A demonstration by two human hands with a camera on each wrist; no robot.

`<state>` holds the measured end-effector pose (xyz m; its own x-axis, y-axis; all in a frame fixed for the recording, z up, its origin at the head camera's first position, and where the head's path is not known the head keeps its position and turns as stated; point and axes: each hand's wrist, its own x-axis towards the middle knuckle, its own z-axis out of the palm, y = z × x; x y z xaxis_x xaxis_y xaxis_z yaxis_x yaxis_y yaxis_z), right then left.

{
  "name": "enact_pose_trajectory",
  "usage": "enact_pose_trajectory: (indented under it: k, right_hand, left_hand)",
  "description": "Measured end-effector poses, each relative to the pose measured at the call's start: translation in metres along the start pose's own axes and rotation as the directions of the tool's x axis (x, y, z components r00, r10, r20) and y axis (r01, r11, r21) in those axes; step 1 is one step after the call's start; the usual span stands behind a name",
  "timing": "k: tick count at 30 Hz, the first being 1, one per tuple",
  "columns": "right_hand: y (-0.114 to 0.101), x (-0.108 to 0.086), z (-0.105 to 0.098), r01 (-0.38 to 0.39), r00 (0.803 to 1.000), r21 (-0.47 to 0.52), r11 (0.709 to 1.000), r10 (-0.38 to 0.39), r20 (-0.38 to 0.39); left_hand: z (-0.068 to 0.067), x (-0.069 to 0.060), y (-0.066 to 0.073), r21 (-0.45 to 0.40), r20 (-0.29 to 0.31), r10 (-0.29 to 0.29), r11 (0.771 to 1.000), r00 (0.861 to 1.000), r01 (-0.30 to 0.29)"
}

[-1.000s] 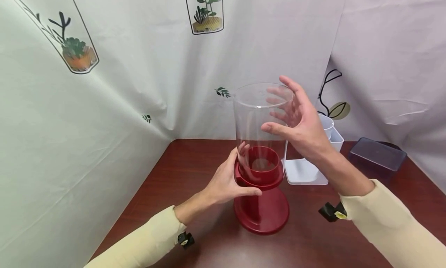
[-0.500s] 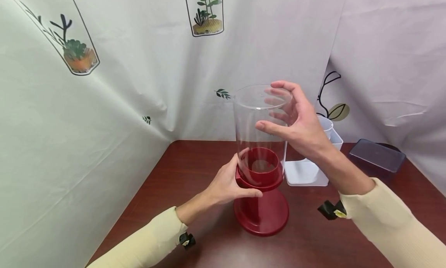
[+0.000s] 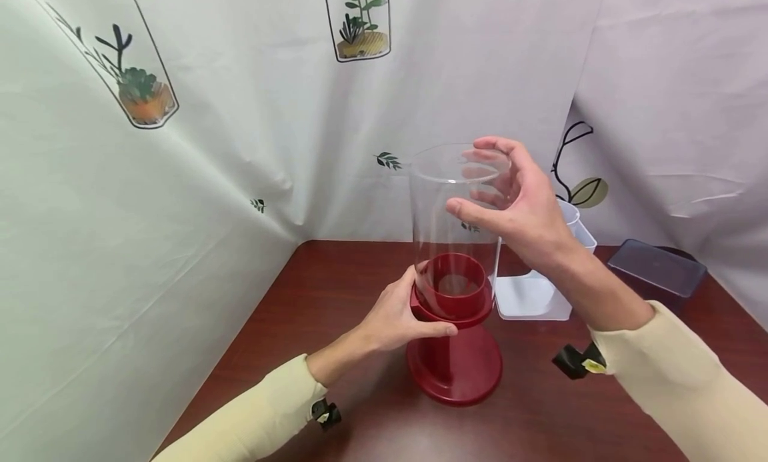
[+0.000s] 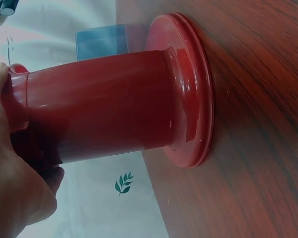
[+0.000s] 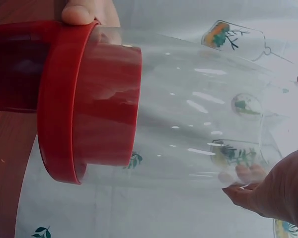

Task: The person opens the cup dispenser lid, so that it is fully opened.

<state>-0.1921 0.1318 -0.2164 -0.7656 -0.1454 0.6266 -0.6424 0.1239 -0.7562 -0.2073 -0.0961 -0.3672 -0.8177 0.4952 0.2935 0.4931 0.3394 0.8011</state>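
A red pedestal stand (image 3: 454, 365) with a wide round foot stands upright on the table. On its collar sits a tall clear cylinder (image 3: 441, 209), open at the top, around the stand's raised red ring (image 5: 109, 104). My left hand (image 3: 393, 315) grips the collar from the left, thumb across the front. In the left wrist view the stand's smooth red column (image 4: 99, 106) shows beside that hand. My right hand (image 3: 522, 209) holds the cylinder near its rim, thumb in front and fingers behind, seen through the clear wall.
Behind my right forearm are a white flat piece (image 3: 528, 299) and white containers (image 3: 581, 232). A dark translucent box (image 3: 657, 269) lies at the back right of the brown table (image 3: 288, 302). Printed white curtains (image 3: 252, 135) hang behind and to the left.
My right hand has closed in around the upper part of the cylinder, its fingers bending nearer the rim. My left hand keeps its grip on the collar. The view has shifted slightly.
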Motion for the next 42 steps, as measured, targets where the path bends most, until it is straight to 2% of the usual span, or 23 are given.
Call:
enact_pose_trajectory:
  k: [6,16,25,36,42]
  right_hand:
    - [-0.0009,0.0005,-0.0008,-0.039,0.999,0.012,0.999,0.039,-0.004]
    - [-0.0036,-0.0018,0.0061,0.050,0.999,-0.044,0.998,-0.050,0.005]
    - [-0.0056,-0.0045,0.0081,0.064,0.998,-0.052,0.997,-0.065,-0.010]
    - [-0.0029,-0.0011,0.0006,-0.019,0.999,0.001,1.000,0.019,-0.030]
    - [-0.0047,-0.0006,0.0018,-0.017,1.000,0.002,1.000,0.017,-0.023]
  left_hand:
    - [-0.0004,0.0001,-0.0014,0.000,0.005,0.007,1.000,1.000,-0.007]
    - [-0.0011,0.0014,-0.0027,-0.003,0.005,-0.001,1.000,1.000,0.001]
    - [-0.0020,0.0006,-0.0032,-0.010,0.015,0.012,1.000,1.000,-0.012]
    - [-0.0006,0.0014,-0.0043,-0.027,0.011,0.025,0.999,1.000,-0.024]
    - [-0.0008,0.0011,-0.0055,-0.034,0.006,0.028,0.999,1.000,-0.028]
